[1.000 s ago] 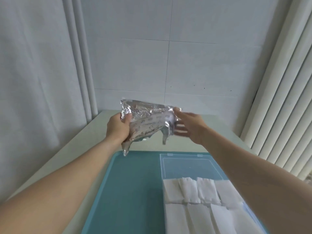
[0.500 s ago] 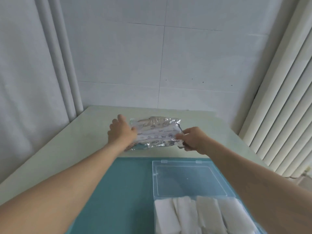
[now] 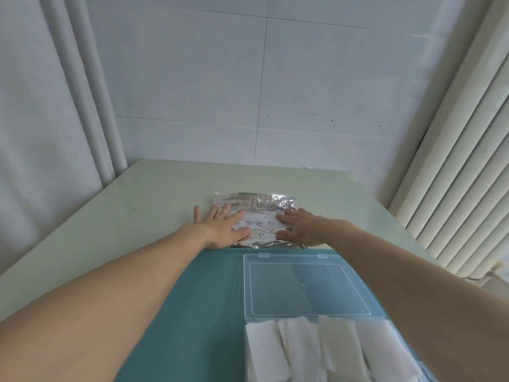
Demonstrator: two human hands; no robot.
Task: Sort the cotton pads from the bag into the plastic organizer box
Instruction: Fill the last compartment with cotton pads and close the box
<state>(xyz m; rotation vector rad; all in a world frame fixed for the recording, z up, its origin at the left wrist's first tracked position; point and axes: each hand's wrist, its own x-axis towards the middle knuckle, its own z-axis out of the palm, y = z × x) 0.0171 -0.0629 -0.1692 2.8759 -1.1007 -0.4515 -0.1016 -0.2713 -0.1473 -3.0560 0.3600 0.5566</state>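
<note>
The silver foil bag (image 3: 257, 208) lies flat on the pale table, just beyond the teal mat. My left hand (image 3: 223, 226) presses on its left half with straight, spread fingers. My right hand (image 3: 298, 226) presses flat on its right half. Nearer to me, the clear plastic organizer box (image 3: 305, 288) has its lid laid open toward the bag. White cotton pads (image 3: 311, 351) stand in rows inside the box at the bottom edge of the view. My right forearm hides the box's right side.
The teal mat (image 3: 198, 293) covers the near part of the pale green table (image 3: 132, 205). A white wall stands behind the table, a curtain hangs at the left and vertical blinds (image 3: 454, 175) at the right.
The bag was held up in the air in both hands, then lowered onto the table. Both hands have let go of their grip and now lie flat on it.
</note>
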